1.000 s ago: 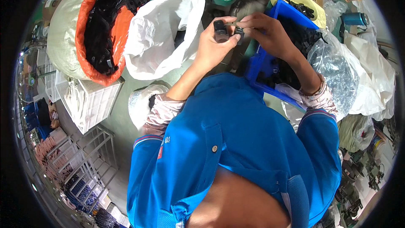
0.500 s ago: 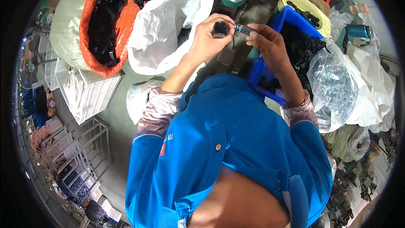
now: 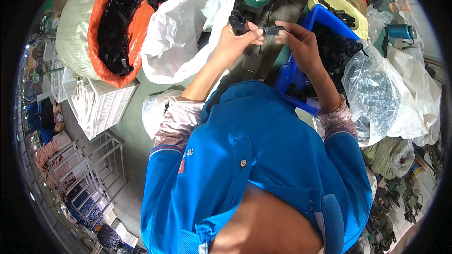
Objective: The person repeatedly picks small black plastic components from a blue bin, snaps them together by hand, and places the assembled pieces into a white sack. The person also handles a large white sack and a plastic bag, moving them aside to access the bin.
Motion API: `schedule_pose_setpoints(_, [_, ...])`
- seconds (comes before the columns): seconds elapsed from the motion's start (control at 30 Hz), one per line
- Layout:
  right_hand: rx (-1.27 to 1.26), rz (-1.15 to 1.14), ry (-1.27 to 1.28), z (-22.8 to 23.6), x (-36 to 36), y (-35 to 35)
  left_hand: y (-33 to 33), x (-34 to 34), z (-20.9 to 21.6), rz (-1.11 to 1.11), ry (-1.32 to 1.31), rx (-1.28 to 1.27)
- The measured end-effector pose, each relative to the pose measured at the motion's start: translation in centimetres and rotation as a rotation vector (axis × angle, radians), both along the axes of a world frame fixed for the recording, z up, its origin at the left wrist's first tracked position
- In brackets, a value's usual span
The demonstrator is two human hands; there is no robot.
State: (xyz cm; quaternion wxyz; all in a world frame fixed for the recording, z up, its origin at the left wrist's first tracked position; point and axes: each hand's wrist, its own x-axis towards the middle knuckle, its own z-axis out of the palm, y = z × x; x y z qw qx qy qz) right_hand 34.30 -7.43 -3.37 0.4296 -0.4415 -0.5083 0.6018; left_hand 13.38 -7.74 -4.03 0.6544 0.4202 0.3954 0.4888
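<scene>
fingers [image 3: 256,29] of the left hand [image 3: 235,42] gripped a black part [image 3: 238,20]; the right hand [image 3: 301,42] pinched a small dark piece [image 3: 273,30], now brought closer for joining.

We hold both arms raised ahead of our chest, elbows bent, forearms bare from the pushed-up patterned sleeves. Our left hand [image 3: 234,42] sits curled with the thumb and fingers closed in a firm grip, knuckles turned upward. Our right hand [image 3: 301,42] is just beside it, wrist bent inward, the thumb and forefinger pinched together toward the left hand. The two hands almost meet at the fingertips, level with each other, the forearms angling in from either side.
</scene>
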Motion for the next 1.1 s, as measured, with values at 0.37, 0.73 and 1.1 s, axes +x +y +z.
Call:
schedule_pose_setpoints(0.37, [-0.166, -0.019, 0.248, 0.1, 2.5, 1.7, -0.8, -1.5, 0.5, -0.158, -0.193, -0.26])
schedule_pose_setpoints(0.73, [-0.076, 0.032, 0.215, 1.4, 2.8, 2.9, -1.6, -1.4, 1.4, -0.311, -0.058, -0.195])
schedule_pose_setpoints(1.1, [0.068, 0.157, -0.102, 2.0, 2.5, 3.2, -1.9, -0.9, 1.1, -0.376, -0.055, -0.185])
